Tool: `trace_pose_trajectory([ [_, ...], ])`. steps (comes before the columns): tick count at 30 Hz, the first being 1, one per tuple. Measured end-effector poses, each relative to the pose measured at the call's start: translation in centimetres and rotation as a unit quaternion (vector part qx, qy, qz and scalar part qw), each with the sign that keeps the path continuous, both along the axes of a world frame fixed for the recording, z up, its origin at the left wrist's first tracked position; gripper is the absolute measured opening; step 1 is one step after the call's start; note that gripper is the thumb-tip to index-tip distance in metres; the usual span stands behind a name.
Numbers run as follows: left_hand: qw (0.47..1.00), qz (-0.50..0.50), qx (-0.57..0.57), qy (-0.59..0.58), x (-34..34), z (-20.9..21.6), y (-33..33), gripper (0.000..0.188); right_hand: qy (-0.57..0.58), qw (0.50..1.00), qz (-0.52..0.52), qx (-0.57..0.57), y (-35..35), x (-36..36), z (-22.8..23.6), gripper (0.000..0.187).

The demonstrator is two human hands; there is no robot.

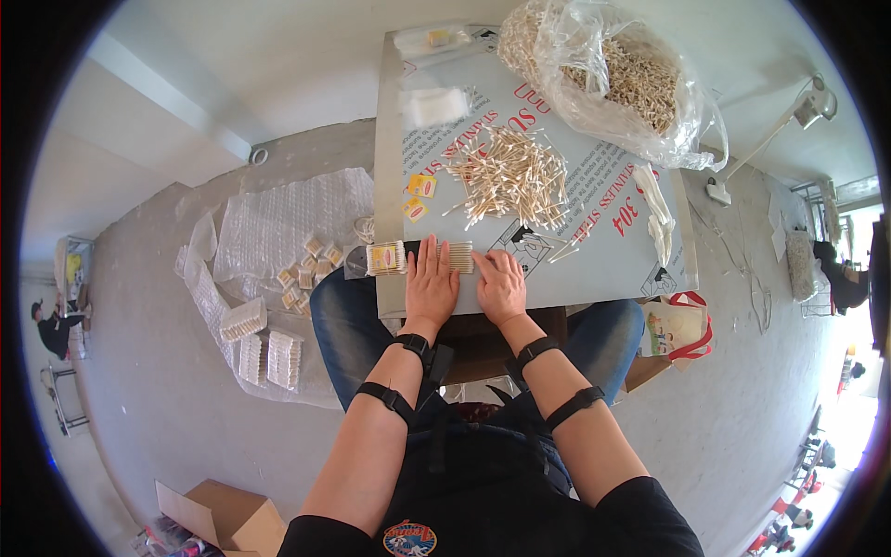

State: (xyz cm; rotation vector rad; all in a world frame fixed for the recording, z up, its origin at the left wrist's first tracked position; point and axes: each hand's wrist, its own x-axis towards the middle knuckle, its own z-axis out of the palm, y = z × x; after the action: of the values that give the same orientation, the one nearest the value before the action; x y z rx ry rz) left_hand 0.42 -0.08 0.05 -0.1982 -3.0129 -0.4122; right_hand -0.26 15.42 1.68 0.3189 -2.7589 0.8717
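Note:
My left hand lies flat near the front edge of the metal-topped table, its fingers stretched over a row of cotton swabs laid side by side. At the row's right end rests my right hand, palm down, fingers apart and slightly bent, the fingertips touching or close to the swabs. Just left of my left hand is a pack of cotton swabs with a yellow label. Beyond my hands lies a loose heap of cotton swabs. Two yellow labels sit left of the heap.
A large clear bag of swabs stands at the far right of the table. Clear plastic bags lie far left. On the floor at left, bubble wrap carries several swab packs. A cardboard box stands lower left.

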Motion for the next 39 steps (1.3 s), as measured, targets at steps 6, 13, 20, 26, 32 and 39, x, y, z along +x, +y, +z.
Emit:
trace_pose_trajectory([
  [6,1.0,-0.001,-0.005,-0.003,0.0,0.0,0.0,0.059,0.002,1.0,0.005,-0.001,0.1,-0.1,-0.1,0.04],
  [13,1.0,-0.01,-0.017,-0.002,0.0,-0.3,0.0,0.058,-0.005,1.0,-0.007,0.014,-0.4,-0.2,0.3,0.041],
  [20,1.0,-0.008,-0.006,0.002,0.0,-0.3,-0.2,0.056,-0.009,0.998,0.042,0.044,-0.6,-0.3,0.6,0.061],
  [26,1.0,0.002,-0.009,-0.008,-0.2,-0.4,0.0,0.052,-0.033,0.984,0.096,0.145,-1.6,-1.1,-0.4,0.059],
  [32,0.999,0.011,0.006,-0.03,-0.5,-0.2,0.1,0.052,-0.041,0.982,0.089,0.161,-2.1,-1.4,-0.7,0.056],
  [39,1.0,0.01,0.02,-0.001,-0.4,-0.4,-0.2,0.051,-0.033,0.985,0.07,0.152,-2.7,-1.0,-0.5,0.055],
])
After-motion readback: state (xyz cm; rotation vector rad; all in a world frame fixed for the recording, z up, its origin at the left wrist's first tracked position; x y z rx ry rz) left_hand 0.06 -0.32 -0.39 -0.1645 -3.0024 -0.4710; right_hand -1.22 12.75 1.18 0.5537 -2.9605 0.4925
